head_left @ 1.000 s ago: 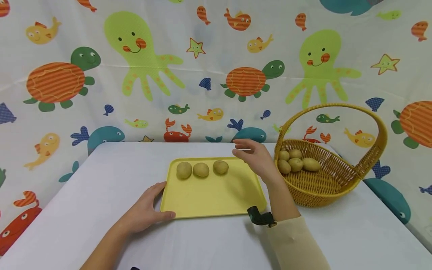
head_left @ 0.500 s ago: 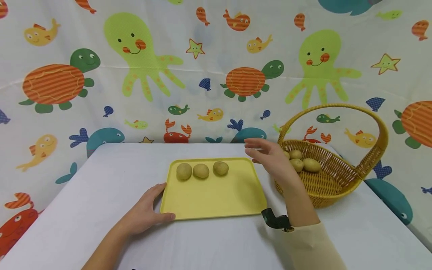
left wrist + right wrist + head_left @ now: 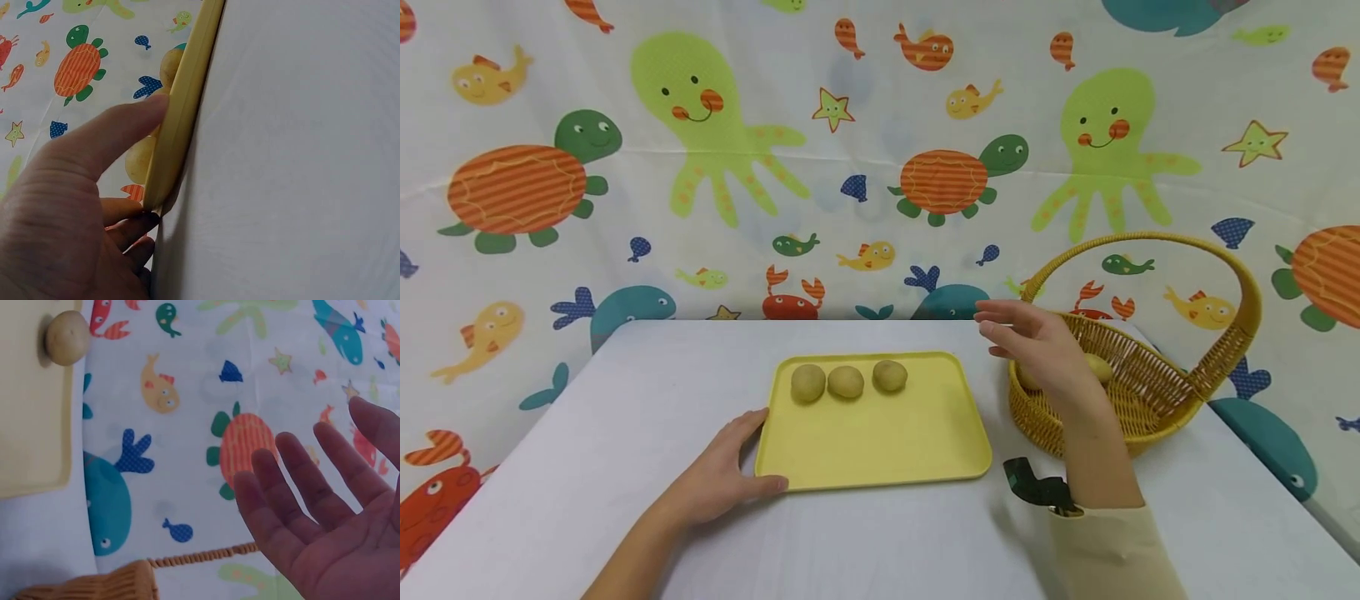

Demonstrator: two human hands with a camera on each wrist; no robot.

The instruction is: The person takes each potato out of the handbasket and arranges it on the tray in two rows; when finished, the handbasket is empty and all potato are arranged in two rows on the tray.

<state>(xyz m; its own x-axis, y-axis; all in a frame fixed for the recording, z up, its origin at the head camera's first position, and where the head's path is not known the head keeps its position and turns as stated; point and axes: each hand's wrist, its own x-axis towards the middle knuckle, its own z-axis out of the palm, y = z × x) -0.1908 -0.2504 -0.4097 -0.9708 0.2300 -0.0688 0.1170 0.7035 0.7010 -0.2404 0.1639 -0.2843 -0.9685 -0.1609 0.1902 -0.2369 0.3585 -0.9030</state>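
Three potatoes [image 3: 846, 382] sit in a row along the back of a yellow tray [image 3: 880, 442] in the head view. My left hand [image 3: 718, 471] holds the tray's near left corner, thumb on the front rim and fingers along the left side. In the left wrist view the thumb [image 3: 134, 122] lies against the rim. My right hand [image 3: 1037, 346], with nothing in it, hovers by the left rim of a wicker basket [image 3: 1030, 421]. Its fingers are spread and slightly bent in the right wrist view. Behind this hand, a potato [image 3: 1100, 368] shows in the basket; others are mostly hidden.
The basket's tall arched handle [image 3: 1157, 236] rises at the right of the white table [image 3: 685, 367]. A cloth backdrop [image 3: 880, 108] printed with sea animals hangs behind the table. A small black device [image 3: 1037, 485] is strapped to my right wrist.
My right hand has moved right, from over the tray's back right corner to the basket, covering most of its potatoes. My left hand, the tray and its potatoes have stayed put.
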